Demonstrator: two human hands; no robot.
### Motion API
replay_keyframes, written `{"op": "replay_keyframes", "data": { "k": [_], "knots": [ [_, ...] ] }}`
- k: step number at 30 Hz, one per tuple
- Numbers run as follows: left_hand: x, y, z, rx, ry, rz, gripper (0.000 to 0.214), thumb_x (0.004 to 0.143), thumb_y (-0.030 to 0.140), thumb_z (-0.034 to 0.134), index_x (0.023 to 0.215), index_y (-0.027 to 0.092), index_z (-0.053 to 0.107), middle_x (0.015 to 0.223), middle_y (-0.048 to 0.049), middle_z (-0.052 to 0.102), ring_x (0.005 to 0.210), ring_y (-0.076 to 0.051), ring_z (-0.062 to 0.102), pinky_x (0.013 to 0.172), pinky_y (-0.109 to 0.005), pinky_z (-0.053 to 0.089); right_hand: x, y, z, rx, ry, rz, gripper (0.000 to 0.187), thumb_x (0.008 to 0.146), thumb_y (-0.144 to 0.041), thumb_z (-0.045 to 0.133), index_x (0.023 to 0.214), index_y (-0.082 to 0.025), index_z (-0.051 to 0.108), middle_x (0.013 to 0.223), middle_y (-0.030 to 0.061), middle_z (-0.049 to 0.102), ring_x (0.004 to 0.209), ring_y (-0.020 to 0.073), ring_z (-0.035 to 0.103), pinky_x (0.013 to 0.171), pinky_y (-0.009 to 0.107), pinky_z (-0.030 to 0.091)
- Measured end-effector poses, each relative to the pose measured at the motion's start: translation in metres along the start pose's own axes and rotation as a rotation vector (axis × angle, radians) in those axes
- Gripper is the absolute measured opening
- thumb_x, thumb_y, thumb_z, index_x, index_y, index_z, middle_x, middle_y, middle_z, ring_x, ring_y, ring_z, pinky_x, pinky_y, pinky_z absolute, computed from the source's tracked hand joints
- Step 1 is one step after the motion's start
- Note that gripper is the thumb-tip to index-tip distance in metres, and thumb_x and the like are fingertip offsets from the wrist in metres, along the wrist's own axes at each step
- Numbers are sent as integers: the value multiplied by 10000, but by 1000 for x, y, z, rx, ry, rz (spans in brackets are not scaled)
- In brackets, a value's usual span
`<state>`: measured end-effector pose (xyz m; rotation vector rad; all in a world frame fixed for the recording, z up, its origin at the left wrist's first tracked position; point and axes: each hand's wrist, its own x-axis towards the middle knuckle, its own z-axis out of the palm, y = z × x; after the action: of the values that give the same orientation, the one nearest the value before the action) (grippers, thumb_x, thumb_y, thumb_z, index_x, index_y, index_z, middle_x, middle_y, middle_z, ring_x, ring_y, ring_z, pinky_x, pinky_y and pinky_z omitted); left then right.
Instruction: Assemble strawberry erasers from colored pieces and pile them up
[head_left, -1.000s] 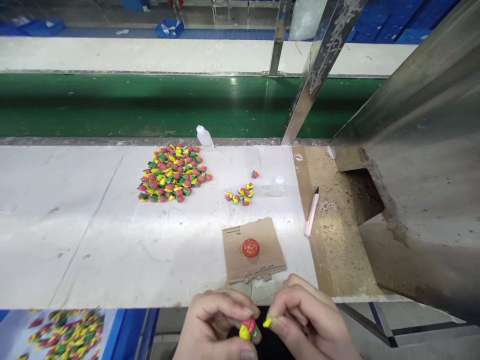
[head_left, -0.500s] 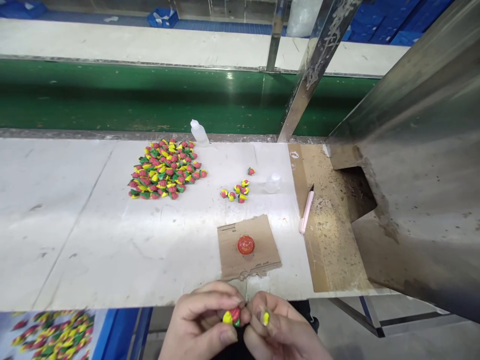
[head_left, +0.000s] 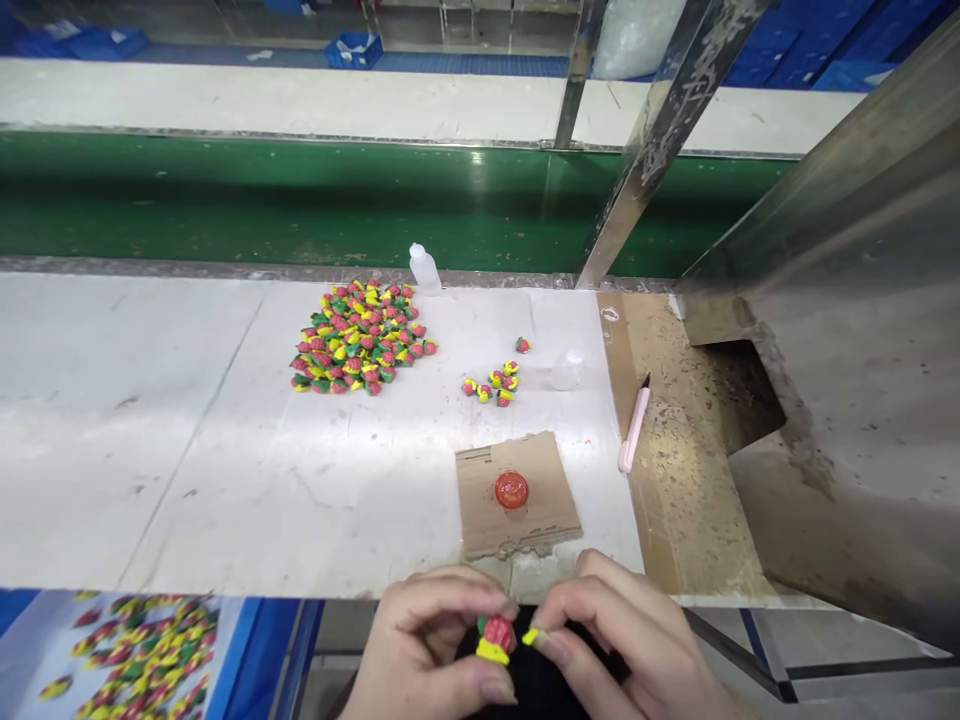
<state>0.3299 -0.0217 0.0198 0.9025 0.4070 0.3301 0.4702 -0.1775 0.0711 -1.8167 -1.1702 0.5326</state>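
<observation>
My left hand (head_left: 435,635) is shut on a small strawberry-shaped piece (head_left: 496,640) of red, yellow and green material. My right hand (head_left: 622,640) pinches a tiny yellow bit (head_left: 531,636) between its fingertips, right beside that piece. Both hands are low in the view, above a dark sleeve or lap. Farther off on the white bench (head_left: 150,480) lies a heap of similar strawberry pieces (head_left: 360,340). A smaller group of them (head_left: 491,383) sits to its right, and one lone piece (head_left: 523,345) lies just beyond.
A cardboard square (head_left: 517,495) holds a red round dome (head_left: 511,490). Nearby are a pink utility knife (head_left: 635,430), a white plastic bottle (head_left: 424,270) and a clear container (head_left: 566,370). A printed sheet of strawberries (head_left: 135,640) lies near me. A green belt (head_left: 300,200) runs behind; a metal housing (head_left: 847,350) stands right.
My hands have drawn closer, bringing the yellow bit from a small gap to right beside the strawberry piece. The view has shifted slightly.
</observation>
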Motion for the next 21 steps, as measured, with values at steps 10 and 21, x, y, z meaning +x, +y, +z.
{"op": "replay_keyframes", "data": {
  "k": [10,21],
  "knots": [
    [-4,10,5,390,108,95,469,561,89,1016,957,292,868,824,-33,882,735,-232,848,735,-228,683,9,-8,-1,-305,-82,-125,386,1147,-255,353,916,-201,657,736,4,629,639,144,629,573,251,457],
    [-5,6,12,417,193,73,405,540,266,1052,899,288,865,767,-30,869,691,-230,839,722,-237,678,1,-1,3,-296,-52,-124,289,1128,-223,401,976,-211,647,768,-5,644,661,143,641,592,251,455]
  ]
}}
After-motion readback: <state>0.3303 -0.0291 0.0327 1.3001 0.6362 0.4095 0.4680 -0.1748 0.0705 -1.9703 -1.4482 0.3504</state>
